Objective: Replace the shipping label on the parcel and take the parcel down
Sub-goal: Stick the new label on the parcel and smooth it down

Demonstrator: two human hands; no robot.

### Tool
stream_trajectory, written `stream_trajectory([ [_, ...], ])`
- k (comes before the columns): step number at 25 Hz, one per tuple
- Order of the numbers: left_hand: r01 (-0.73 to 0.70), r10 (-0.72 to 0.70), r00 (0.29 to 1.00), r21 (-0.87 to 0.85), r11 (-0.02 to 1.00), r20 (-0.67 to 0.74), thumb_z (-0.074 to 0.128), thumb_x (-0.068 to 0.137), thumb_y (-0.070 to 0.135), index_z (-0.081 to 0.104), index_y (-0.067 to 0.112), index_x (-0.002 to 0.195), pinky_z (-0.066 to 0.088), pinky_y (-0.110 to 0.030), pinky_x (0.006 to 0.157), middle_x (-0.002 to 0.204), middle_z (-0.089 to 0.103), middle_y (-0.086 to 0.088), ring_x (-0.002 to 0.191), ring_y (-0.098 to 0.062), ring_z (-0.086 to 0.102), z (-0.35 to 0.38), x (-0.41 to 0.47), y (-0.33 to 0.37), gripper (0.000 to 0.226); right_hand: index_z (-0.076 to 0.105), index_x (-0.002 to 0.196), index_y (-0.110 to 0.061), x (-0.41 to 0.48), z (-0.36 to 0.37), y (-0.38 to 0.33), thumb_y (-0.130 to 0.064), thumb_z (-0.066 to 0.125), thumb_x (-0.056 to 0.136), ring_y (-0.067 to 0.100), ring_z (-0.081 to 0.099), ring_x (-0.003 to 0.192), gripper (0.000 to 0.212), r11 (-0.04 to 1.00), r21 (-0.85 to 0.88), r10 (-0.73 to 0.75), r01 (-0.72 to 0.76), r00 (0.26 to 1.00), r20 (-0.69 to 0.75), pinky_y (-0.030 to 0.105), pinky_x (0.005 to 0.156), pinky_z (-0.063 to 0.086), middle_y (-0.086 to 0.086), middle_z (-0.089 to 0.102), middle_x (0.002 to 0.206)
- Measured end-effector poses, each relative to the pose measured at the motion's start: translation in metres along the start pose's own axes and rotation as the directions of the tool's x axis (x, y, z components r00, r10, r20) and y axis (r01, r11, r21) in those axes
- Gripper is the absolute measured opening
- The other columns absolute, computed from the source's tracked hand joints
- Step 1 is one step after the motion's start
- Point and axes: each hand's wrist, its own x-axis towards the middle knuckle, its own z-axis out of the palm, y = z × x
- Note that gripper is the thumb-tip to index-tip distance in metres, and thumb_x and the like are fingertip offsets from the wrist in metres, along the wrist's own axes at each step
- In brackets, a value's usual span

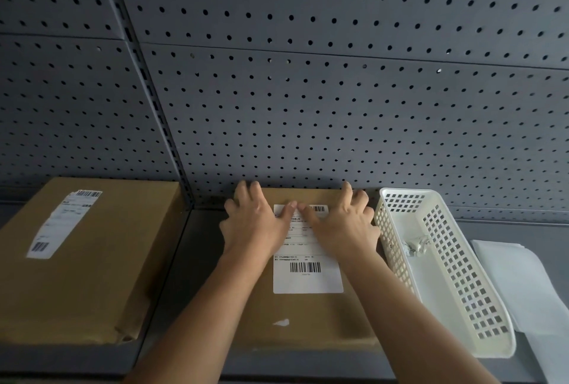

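A flat brown parcel (308,316) lies on the grey shelf in front of me. A white shipping label (308,272) with barcodes is on its top face. My left hand (255,223) and my right hand (341,223) rest flat on the parcel's far half, fingers spread, thumbs meeting on the label's upper part. Neither hand grips anything. A small white scrap (281,322) sticks to the parcel nearer me.
A second brown parcel (92,260) with its own label (61,223) lies to the left. A white perforated basket (443,269) stands right of the parcel, with white backing sheets (517,279) beyond it. A grey pegboard wall (308,91) rises behind the shelf (172,260).
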Motion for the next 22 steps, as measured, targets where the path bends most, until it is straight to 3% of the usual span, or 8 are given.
stream_trajectory([
  [9, 0.001, 0.0, 1.0, -0.031, 1.0, 0.008, 0.042, 0.098, 0.065, 0.026, 0.019, 0.157, 0.045, -0.049, 0.099, 0.168, 0.02, -0.002, 0.146, -0.031, 0.03, -0.004, 0.002, -0.001, 0.077, 0.028, 0.141, -0.019, 0.005, -0.004, 0.006, -0.066, 0.048, 0.089, 0.033, 0.035, 0.134, 0.073, 0.992, 0.126, -0.001, 0.004, 1.0, -0.02, 0.053, 0.098, 0.039, 0.005, 0.031, 0.146],
  [22, -0.04, 0.041, 0.999, -0.048, 0.998, 0.027, 0.037, 0.105, 0.054, 0.027, 0.021, 0.159, 0.044, -0.048, 0.101, 0.17, 0.018, 0.003, 0.148, -0.029, 0.029, -0.01, 0.001, -0.008, 0.065, 0.036, 0.138, -0.024, 0.012, -0.008, 0.026, -0.046, 0.053, 0.095, 0.029, 0.041, 0.132, 0.051, 0.954, 0.292, -0.05, 0.063, 0.997, -0.053, 0.052, 0.1, 0.044, 0.002, 0.036, 0.147],
])
